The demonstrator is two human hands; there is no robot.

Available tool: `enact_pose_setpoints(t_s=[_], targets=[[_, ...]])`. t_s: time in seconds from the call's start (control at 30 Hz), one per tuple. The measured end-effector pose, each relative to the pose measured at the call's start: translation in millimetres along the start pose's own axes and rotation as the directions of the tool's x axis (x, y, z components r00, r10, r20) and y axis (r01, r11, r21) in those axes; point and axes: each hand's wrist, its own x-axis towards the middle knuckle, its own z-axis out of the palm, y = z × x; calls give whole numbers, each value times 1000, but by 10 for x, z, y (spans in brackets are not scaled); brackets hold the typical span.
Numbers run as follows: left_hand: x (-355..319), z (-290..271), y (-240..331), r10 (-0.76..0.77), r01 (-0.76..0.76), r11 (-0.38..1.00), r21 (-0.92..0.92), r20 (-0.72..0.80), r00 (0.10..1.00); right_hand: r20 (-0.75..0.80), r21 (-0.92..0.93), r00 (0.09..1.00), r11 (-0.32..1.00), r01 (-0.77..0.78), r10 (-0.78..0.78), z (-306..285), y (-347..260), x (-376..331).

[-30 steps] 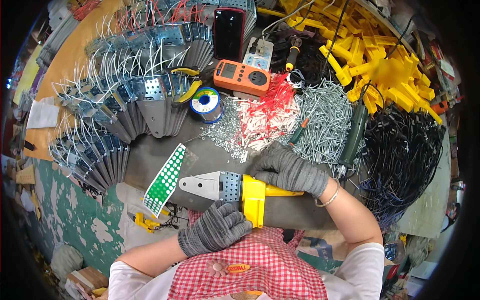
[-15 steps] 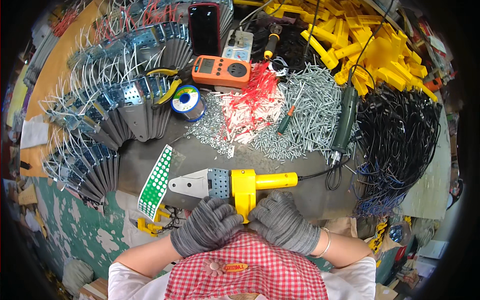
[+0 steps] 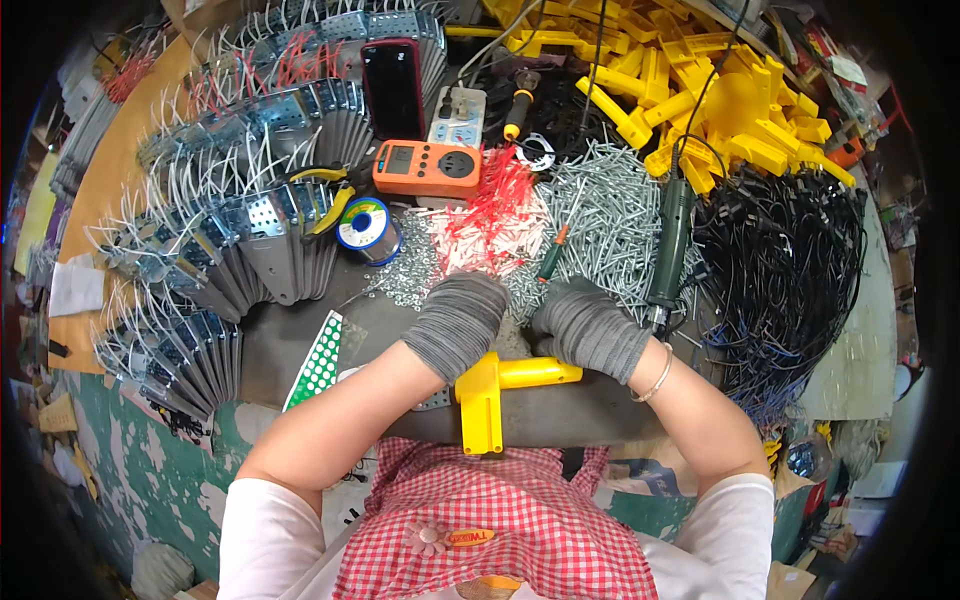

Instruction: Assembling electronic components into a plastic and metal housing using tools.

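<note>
Left hand (image 3: pixel 461 320) by the red-and-white pieces (image 3: pixel 492 237), right hand (image 3: pixel 590 325) at the screws (image 3: pixel 612 222); fingertips hidden, can't tell opening or grip. Below, the yellow plastic housing (image 3: pixel 481 406) lies on the tabletop (image 3: pixel 565 420): a low left-hand swing could knock it.

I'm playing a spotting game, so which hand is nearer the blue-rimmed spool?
The left hand: it's below and right of the spool; the right hand is farther right.
</note>
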Motion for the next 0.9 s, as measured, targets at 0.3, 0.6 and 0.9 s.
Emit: enact_pose_setpoints(t_s=[0.3, 0.6, 0.9], targets=[[-122, 10, -18, -62, 10, 956, -292, -169, 984, -386, 384, 922, 904, 187, -27, -47, 84, -496], [26, -15, 423, 226, -122, 762, -636, 85, 971, -624, 409, 751, 909, 77, 217, 712, -286, -848], [-180, -57, 453, 317, -341, 797, -498, -137, 939, -722, 426, 655, 890, 165, 224, 945, -296, -810]])
